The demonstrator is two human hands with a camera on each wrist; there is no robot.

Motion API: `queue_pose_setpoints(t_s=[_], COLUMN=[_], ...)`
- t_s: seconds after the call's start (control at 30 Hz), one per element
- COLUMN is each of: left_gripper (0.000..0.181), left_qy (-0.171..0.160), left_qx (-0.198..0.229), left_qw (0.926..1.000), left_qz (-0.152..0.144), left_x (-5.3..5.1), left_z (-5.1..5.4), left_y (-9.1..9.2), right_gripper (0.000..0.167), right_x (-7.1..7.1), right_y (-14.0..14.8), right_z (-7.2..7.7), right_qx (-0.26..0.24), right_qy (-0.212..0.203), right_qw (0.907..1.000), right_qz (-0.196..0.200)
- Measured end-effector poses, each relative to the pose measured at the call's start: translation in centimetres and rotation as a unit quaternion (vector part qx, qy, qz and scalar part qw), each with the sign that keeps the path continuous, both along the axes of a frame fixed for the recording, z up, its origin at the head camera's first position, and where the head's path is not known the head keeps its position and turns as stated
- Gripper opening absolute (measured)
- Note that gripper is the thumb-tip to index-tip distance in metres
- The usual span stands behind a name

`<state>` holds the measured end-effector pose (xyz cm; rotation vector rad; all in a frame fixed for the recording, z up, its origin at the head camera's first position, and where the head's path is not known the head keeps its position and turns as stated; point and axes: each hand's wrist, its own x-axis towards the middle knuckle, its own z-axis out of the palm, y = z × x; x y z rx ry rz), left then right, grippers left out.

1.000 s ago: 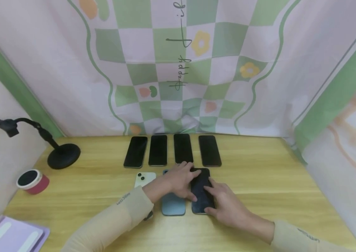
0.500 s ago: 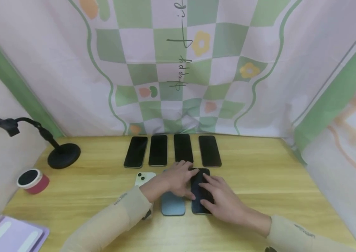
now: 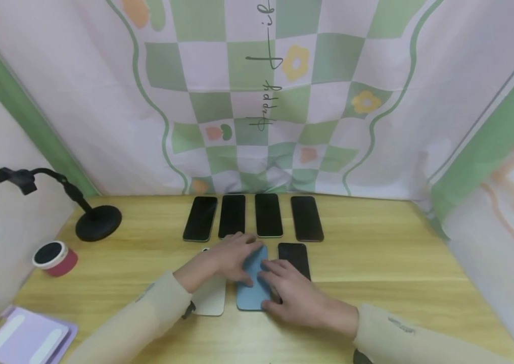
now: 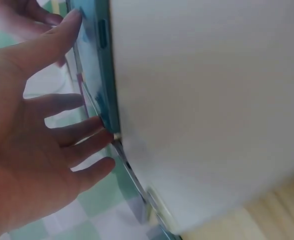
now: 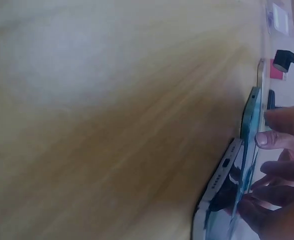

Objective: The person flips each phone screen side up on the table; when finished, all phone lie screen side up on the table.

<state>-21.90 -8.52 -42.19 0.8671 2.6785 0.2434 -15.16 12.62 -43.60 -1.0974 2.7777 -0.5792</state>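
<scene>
A light blue phone [image 3: 253, 296] lies back up on the table, between my two hands. The fingers and thumb of my left hand [image 3: 225, 260] touch its left side and far end, loosely bent in the left wrist view. Along its right edge rest the fingertips of my right hand [image 3: 299, 298]. Beneath my left forearm and hand lies a white phone [image 3: 211, 298], partly hidden. A black-screened phone [image 3: 295, 257] is face up to the right, its near part covered by my right hand. The right wrist view shows the blue phone [image 5: 249, 120] beyond the dark phone [image 5: 222, 175].
Several black-screened phones, such as the rightmost one [image 3: 307, 218], lie in a row at the back. On the left are a black stand [image 3: 97, 222], a pink-and-white round container [image 3: 55, 258] and a lilac flat holder [image 3: 29, 336]. A checked curtain [image 3: 247, 101] hangs behind.
Both hands have moved left, from the black-screened phone on the right to the blue phone. The white phone shows more now, and the view has shifted slightly.
</scene>
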Motion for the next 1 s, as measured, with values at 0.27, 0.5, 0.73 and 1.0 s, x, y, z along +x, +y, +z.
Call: queue_pose_setpoints(t_s=[0.27, 0.5, 0.73, 1.0], left_gripper=[0.090, 0.084, 0.076, 0.073], left_qy=[-0.014, -0.035, -0.058, -0.064], left_qx=[0.022, 0.060, 0.129, 0.194], left_qw=[0.9996, 0.9976, 0.9899, 0.9720], left_qz=[-0.002, -0.003, 0.012, 0.116], left_x=[0.4, 0.3, -0.2, -0.4], left_z=[0.2, 0.1, -0.1, -0.5], left_y=[-1.1, -1.5, -1.5, -0.1], right_gripper=[0.065, 0.064, 0.061, 0.060], right_x=[0.0, 0.0, 0.0, -0.1], right_y=[-0.7, -1.1, -1.2, -1.2], right_z=[-0.6, -0.6, -0.4, -0.7], right_qx=[0.044, 0.048, 0.047, 0.048], right_qy=[-0.001, -0.018, -0.013, -0.010], right_qw=[0.9988, 0.9983, 0.9980, 0.9979], right_qz=[0.020, 0.028, 0.039, 0.043])
